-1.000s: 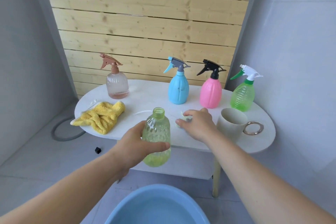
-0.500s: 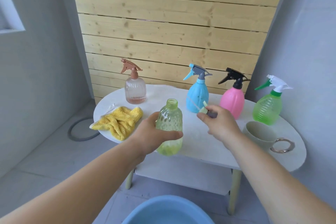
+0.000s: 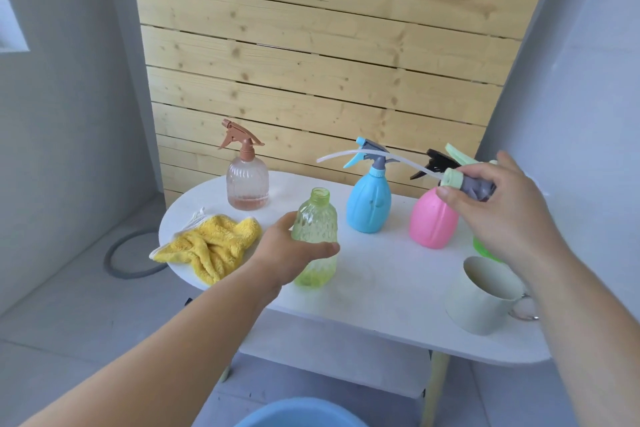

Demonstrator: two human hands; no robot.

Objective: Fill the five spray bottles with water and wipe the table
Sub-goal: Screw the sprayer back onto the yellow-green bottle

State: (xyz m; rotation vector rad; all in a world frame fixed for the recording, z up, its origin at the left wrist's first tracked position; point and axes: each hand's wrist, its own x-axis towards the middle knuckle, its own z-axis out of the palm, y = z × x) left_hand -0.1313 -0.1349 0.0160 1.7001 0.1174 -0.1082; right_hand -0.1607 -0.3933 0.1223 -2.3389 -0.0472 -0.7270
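The left hand [image 3: 284,253] curls its fingers around the uncapped yellow-green bottle [image 3: 317,218], held upright at the tabletop [image 3: 381,274]. The right hand [image 3: 502,215] pinches the detached spray head [image 3: 467,184] in its fingers. Its tube [image 3: 336,155] points left, above the bottle's mouth and clear of it.

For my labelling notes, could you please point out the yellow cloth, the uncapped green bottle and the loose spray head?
yellow cloth [image 3: 211,246], head view, middle of the crumpled folds.
uncapped green bottle [image 3: 317,218], head view, ribbed shoulder.
loose spray head [image 3: 454,179], head view, pale green screw collar.
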